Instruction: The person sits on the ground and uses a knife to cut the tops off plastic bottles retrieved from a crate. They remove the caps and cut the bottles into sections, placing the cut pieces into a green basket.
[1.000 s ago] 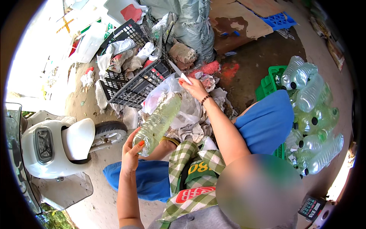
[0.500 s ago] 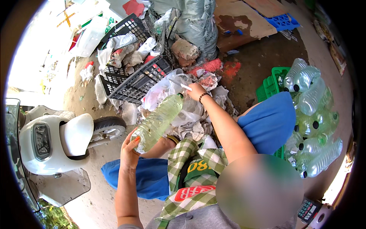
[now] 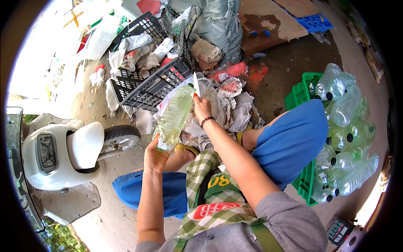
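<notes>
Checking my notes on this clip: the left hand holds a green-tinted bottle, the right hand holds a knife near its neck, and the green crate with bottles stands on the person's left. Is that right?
Not quite: the head view shows the green crate with bottles on the person's right. The left hand does hold the green-tinted bottle, the right hand the knife.

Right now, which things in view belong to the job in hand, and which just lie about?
Apparently the job:
- pale green bottle, in left hand
- knife, in right hand
- likely the piled bottles

Just around, it seems:
- white scooter
- black crate
- cardboard
</notes>
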{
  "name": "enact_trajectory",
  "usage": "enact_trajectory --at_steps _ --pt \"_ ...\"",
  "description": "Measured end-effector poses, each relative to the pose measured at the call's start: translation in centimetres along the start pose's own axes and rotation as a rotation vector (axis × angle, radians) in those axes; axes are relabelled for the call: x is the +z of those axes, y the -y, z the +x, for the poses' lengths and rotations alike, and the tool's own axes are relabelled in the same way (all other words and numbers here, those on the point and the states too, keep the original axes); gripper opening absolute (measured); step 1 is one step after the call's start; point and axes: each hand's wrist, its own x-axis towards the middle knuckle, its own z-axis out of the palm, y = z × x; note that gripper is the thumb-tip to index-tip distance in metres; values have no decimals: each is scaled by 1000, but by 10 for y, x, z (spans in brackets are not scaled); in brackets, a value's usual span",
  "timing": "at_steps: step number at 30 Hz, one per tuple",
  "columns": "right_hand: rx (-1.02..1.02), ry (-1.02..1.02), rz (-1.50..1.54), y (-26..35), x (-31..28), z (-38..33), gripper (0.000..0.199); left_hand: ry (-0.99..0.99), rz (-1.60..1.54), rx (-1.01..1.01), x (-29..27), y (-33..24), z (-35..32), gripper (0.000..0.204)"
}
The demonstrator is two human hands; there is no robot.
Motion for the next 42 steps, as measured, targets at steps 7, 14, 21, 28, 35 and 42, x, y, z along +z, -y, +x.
enact_trajectory --at_steps 7,14,21,28,35,42 --pt "-45 62 -10 1 8 -73 55 -237 163 129 8 30 64 45" --pt "3 314 -43 23 -29 -90 22 -351 305 14 2 29 99 41" --pt "-269 196 374 76 -55 -49 9 -283 181 41 6 36 73 48" --pt "-601 343 -340 29 -20 -64 13 -197 186 81 2 28 40 48" --pt "-463 97 -565 -7 -61 48 15 -136 340 221 26 15 -2 55" --pt "-469 240 -123 83 -34 -37 15 -155 666 347 31 19 7 53"
